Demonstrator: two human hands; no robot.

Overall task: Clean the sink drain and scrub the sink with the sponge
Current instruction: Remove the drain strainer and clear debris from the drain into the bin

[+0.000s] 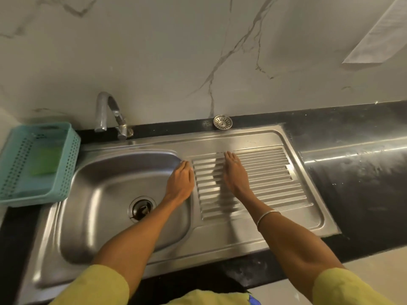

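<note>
A steel sink [92, 194] lies in front of me with its drain [142, 208] open and dark bits in the hole. The round metal drain strainer [222, 122] rests on the black ledge behind the draining board. A green sponge [45, 160] lies inside the teal basket [66, 172] left of the basin. My left hand [180, 181] hovers over the basin's right rim, fingers loosely curled, holding nothing. My right hand [234, 172] is flat over the ribbed draining board [271, 172], fingers stretched out and empty.
A chrome tap [110, 115] curves over the basin's back left corner. Black countertop [352, 172] runs to the right, wet and streaked. A marble-patterned wall rises behind. My yellow sleeves fill the bottom edge.
</note>
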